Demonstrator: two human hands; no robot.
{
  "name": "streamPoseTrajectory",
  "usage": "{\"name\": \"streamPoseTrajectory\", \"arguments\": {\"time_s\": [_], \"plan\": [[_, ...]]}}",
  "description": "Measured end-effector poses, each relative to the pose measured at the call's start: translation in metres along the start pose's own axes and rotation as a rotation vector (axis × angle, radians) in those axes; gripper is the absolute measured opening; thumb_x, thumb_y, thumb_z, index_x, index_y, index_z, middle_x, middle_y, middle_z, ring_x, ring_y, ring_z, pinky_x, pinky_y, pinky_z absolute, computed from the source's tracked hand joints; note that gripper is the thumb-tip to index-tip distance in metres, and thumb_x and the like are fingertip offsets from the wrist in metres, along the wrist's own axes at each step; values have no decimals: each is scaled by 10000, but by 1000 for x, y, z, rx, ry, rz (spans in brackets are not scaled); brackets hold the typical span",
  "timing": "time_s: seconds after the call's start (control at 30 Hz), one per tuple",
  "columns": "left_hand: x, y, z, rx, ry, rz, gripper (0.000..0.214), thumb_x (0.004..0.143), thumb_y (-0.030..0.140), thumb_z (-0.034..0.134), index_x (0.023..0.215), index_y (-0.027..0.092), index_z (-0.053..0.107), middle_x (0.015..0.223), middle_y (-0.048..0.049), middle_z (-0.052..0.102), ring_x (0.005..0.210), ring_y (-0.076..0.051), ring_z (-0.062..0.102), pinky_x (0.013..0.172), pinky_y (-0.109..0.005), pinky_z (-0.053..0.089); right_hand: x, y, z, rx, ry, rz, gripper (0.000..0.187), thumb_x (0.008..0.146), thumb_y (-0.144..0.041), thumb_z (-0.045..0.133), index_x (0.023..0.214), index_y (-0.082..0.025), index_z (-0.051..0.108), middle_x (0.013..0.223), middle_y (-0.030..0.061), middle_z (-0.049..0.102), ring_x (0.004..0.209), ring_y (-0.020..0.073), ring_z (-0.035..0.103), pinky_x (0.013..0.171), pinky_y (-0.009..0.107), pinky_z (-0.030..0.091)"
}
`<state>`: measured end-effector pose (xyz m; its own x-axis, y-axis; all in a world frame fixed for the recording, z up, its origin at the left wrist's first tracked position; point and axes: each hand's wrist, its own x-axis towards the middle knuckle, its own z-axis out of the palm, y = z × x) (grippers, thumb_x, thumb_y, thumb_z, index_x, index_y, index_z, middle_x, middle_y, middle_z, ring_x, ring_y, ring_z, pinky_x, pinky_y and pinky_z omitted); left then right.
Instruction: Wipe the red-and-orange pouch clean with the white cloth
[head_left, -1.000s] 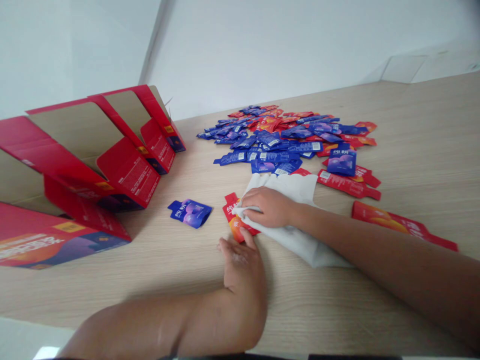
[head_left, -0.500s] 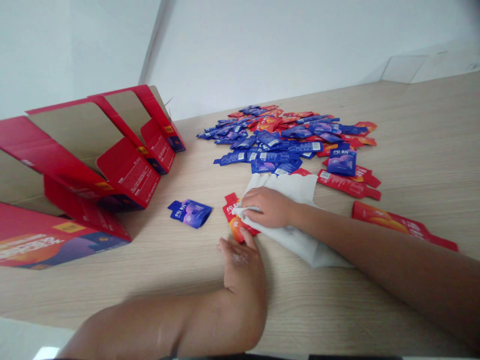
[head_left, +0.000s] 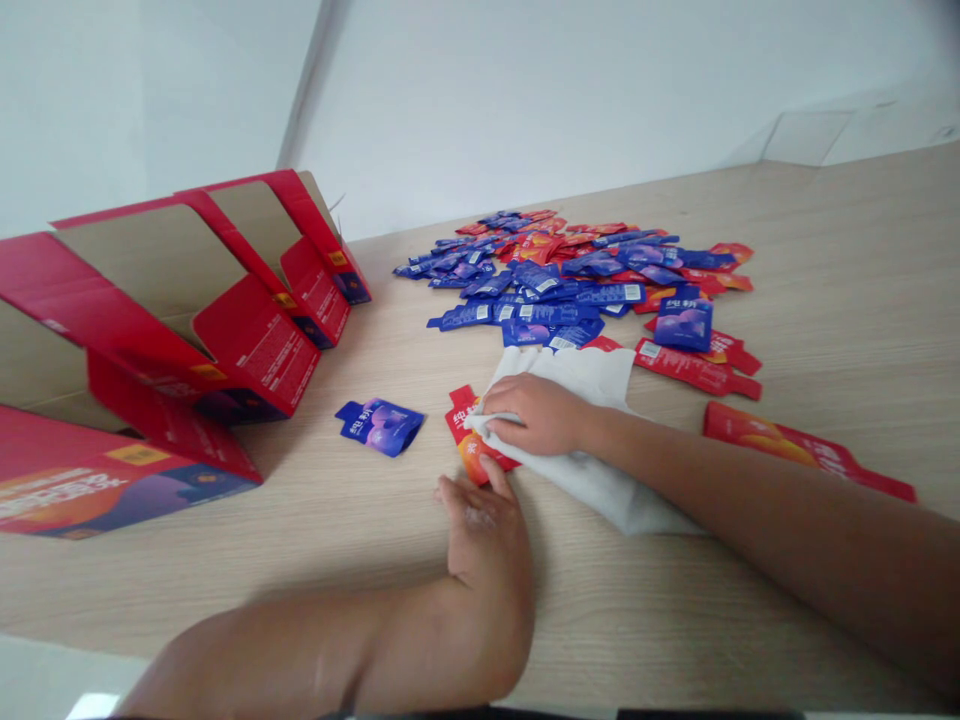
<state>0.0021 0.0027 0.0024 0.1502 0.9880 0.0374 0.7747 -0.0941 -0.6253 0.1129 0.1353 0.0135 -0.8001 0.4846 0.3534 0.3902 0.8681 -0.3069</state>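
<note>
Pouch [head_left: 473,458] (red) at L hand [head_left: 487,528] fingertips, spread; R hand [head_left: 538,412] gripping wht cloth [head_left: 600,381] atop.

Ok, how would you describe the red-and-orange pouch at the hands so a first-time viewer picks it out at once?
From the open red cartons at the left, go right past a lone blue pouch. Next comes the red-and-orange pouch, partly covered by a white cloth gripped in the right hand. Unlike its neighbours, it has the left hand touching its near edge.
</note>
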Motion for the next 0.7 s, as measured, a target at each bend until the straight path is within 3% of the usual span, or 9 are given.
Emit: {"name": "streamPoseTrajectory", "arguments": {"time_s": [0.17, 0.43, 0.57, 0.7], "plan": [[-1, 0, 1, 54, 27, 16, 498, 826, -17, 278, 1249, 13, 541, 933, -226, 730, 873, -230, 705, 921, -420, 488, 0, 0, 0, 5, 8, -4, 190, 867, -207, 481, 849, -132, 655, 867, 86, 670, 825, 190, 582, 775, 311, 408], [0, 0, 1, -128, 41, -33, 499, 816, -23, 284, 1241, 9, 544, 964, -228, 724, 918, -233, 693, 957, -457, 467, 0, 0, -1, 9, 6, -7, 188, 865, -210, 481, 835, -136, 651, 863, 85, 668, 815, 190, 576, 767, 311, 404], [0, 0, 1, -114, 46, -39, 497, 813, -14, 294, 1232, 33, 557, 958, -197, 732, 904, -223, 693, 954, -458, 469, 0, 0, -1, 14, 0, -3, 185, 862, -208, 481, 832, -136, 649, 869, 89, 668, 818, 193, 576, 771, 317, 404], [-1, -1, 1, -94, 36, -16, 498, 813, -23, 291, 1242, 3, 543, 955, -232, 723, 897, -234, 696, 940, -445, 476, 0, -1, -1, 10, 0, 0, 186, 864, -211, 480, 833, -138, 648, 870, 87, 668, 819, 194, 577, 769, 317, 405]]}}
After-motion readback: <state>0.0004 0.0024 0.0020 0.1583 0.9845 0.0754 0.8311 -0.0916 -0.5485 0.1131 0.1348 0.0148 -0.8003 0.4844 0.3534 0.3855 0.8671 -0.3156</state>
